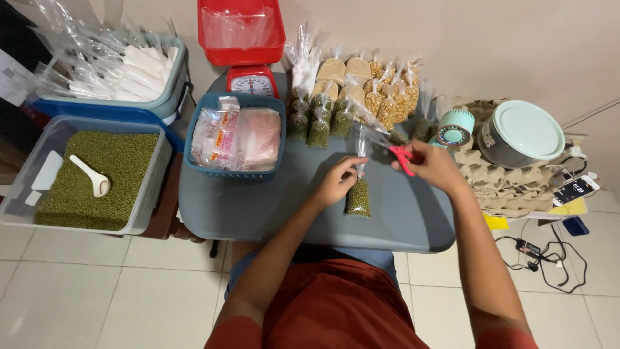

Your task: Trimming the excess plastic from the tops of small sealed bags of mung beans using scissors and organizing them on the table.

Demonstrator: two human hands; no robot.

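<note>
The left hand (337,182) is closed in a pinch on the neck of a small clear bag of green beans (358,196), which stands near the middle of the grey bench (258,213), long axis upright. The right hand (431,165) is closed around red-handled scissors (402,157), blades pointing left toward the bag's twisted top (361,145), just beside it. Finished bags (352,97) stand behind, well apart.

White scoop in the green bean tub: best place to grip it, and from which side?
Grip the white scoop by its slim handle, the end toward the tub's upper left, coming from above. The bowl end sits lower right, pressed into the green beans; the handle lies flat on top with bare beans either side, so fingers can likely pinch across it.
</note>
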